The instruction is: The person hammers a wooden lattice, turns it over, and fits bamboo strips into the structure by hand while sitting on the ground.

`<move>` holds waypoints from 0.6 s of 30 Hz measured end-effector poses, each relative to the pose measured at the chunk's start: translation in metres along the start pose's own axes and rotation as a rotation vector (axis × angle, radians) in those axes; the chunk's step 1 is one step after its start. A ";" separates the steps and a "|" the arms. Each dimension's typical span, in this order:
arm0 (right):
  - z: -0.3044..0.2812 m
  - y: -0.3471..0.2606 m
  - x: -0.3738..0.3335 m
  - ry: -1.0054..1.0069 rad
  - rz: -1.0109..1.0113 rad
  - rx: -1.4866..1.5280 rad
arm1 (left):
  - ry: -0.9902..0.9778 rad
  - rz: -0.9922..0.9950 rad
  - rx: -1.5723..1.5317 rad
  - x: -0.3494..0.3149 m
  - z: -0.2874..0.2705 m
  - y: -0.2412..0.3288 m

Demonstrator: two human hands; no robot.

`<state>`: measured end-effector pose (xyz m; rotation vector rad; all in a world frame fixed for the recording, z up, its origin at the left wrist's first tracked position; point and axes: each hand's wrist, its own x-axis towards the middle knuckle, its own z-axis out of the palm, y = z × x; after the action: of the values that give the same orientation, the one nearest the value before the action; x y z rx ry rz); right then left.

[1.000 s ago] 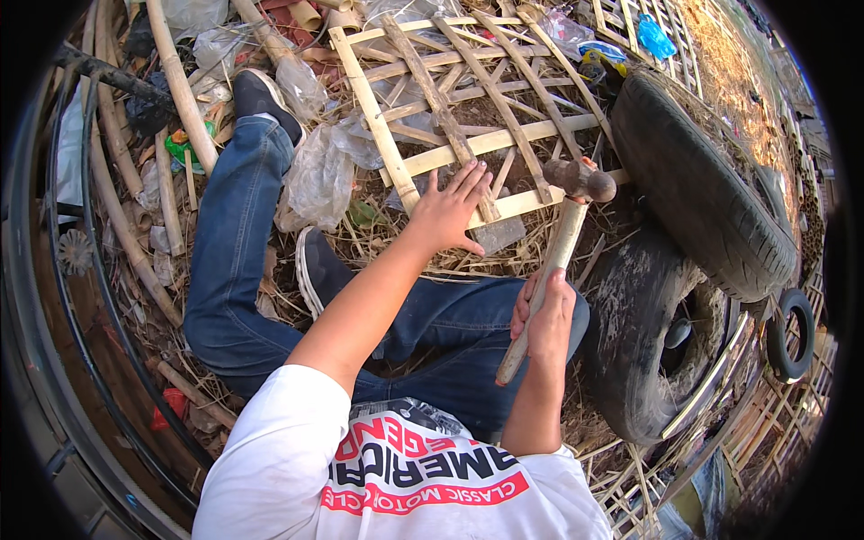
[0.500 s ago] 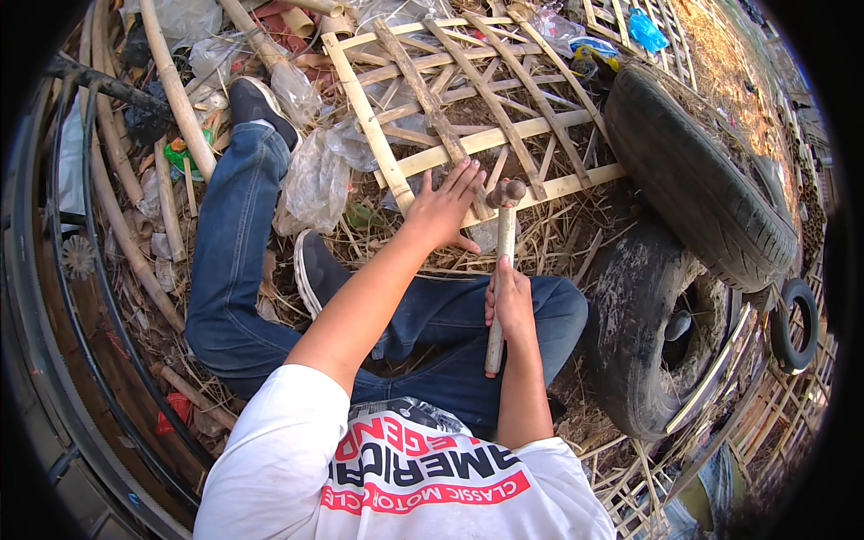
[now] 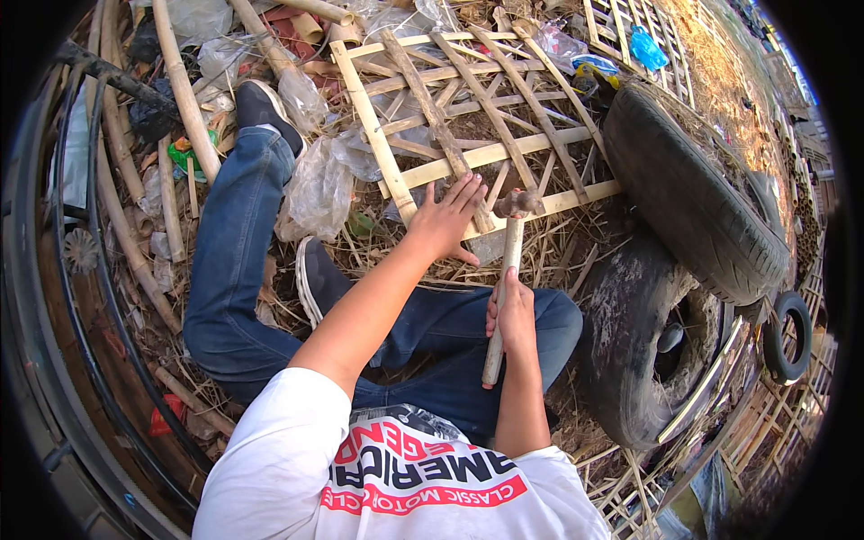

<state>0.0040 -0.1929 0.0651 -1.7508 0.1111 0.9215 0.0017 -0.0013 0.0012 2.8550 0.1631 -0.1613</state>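
Observation:
A bamboo lattice panel point(image 3: 447, 136) of crossed light strips lies on the littered ground in front of my legs. My left hand point(image 3: 445, 220) rests flat on its near edge, fingers spread over a strip end and the edge strip. In my right hand point(image 3: 513, 313) is a hammer point(image 3: 513, 243), gripped partway along its pale handle. The hammer's dark, rounded metal head is up, close to the lattice's near edge and right of my left hand. Whether the head touches the strip I cannot tell.
Two worn tyres, one propped tyre point(image 3: 688, 193) over a muddy tyre point(image 3: 621, 351), stand at the right. Bamboo poles point(image 3: 184, 90) and a clear plastic bag point(image 3: 318, 189) lie at the left, beside a black metal frame point(image 3: 99, 297). Another lattice point(image 3: 621, 22) is at the back.
The hammer and my right hand have moved slightly, the head now a little lower and further right. My left hand stays pressed on the lattice. The whole view has shifted a little.

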 end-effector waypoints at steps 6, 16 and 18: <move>-0.004 -0.033 -0.031 -0.008 -0.195 0.090 | 0.058 0.035 -0.020 -0.004 0.005 -0.003; -0.002 0.019 0.005 -0.032 0.065 -0.011 | -0.039 -0.017 -0.009 -0.001 -0.002 0.005; -0.001 0.020 0.007 -0.031 0.051 -0.014 | -0.045 -0.019 0.000 -0.001 -0.004 0.004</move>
<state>-0.0006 -0.1991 0.0454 -1.7528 0.1299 0.9877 0.0017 -0.0042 0.0058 2.8476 0.1812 -0.2293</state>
